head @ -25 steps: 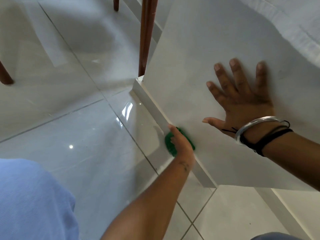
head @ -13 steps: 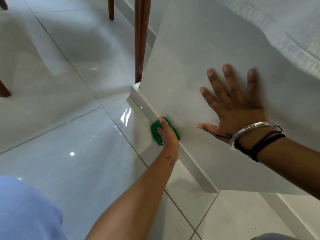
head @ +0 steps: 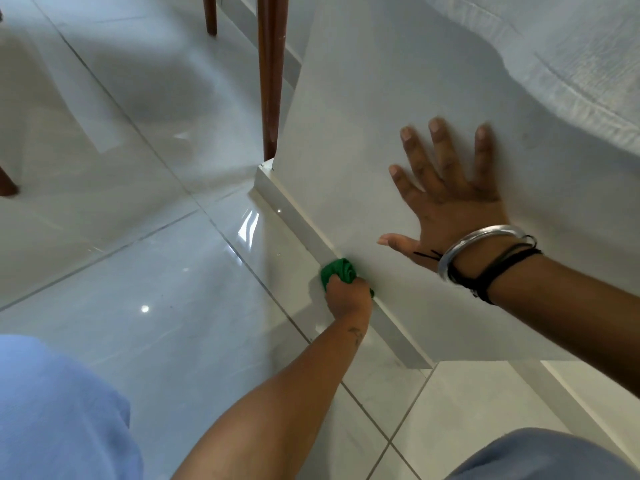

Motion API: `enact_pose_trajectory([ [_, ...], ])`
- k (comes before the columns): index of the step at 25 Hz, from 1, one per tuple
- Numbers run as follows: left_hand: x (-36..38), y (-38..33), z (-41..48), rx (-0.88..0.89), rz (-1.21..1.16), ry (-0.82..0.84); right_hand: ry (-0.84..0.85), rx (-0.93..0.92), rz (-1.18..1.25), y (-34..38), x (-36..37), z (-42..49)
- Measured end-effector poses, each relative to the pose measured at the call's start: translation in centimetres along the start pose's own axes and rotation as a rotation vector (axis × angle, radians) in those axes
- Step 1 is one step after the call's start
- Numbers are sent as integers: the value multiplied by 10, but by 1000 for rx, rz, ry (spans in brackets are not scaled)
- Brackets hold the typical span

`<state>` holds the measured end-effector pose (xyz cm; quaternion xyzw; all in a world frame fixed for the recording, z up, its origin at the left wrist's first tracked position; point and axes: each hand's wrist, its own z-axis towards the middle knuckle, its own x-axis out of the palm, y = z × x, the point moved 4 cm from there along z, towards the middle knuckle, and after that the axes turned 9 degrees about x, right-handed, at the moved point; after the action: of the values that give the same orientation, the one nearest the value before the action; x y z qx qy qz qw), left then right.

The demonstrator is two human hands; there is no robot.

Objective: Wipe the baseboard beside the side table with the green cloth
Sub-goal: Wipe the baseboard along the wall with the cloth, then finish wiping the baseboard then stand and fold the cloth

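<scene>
The green cloth point(head: 340, 271) is bunched in my left hand point(head: 348, 296), which presses it against the pale baseboard point(head: 294, 211) about midway along its visible length. This baseboard runs diagonally from the wall corner near the side table's brown wooden leg point(head: 272, 81) down toward me. Fingers spread, my right hand point(head: 446, 199) lies flat on the grey wall point(head: 346, 116) above the baseboard and holds nothing. A metal bangle and black threads circle that wrist.
Glossy light floor tiles point(head: 138, 271) cover the area left of the baseboard. A second table leg point(head: 211, 15) stands farther back and another brown leg point(head: 7, 183) is at the left edge. White fabric point(head: 554, 64) hangs at upper right. My blue-clad knees fill the bottom corners.
My left hand slid the cloth along the baseboard toward the corner by the table leg, then back a little toward me. My right hand stayed flat on the wall.
</scene>
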<state>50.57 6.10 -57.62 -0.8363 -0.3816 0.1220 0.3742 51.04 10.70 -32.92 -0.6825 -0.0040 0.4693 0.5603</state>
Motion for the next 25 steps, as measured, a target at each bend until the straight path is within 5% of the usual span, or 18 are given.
enact_pose_trajectory([
  [4, -51, -28, -1, -61, -206, 46, 103, 74, 159, 23, -4, -4],
  [8, -115, -113, -18, 33, -477, 214, 176, 89, 640, 36, -10, 3],
  [10, -140, -166, -27, 89, -624, 318, 274, 197, 1057, 40, -16, 19],
  [13, -169, -246, -54, 163, -603, 490, 634, 525, 1825, 50, -29, 54],
  [16, -192, -311, -90, 278, -393, 503, 1018, 432, 2365, 49, -78, 83],
  [19, -218, -370, -132, 327, -142, 347, 1013, 251, 2442, 24, -145, 90],
  [25, -269, -492, -221, 300, 125, 128, 863, 474, 2553, -57, -287, 102],
])
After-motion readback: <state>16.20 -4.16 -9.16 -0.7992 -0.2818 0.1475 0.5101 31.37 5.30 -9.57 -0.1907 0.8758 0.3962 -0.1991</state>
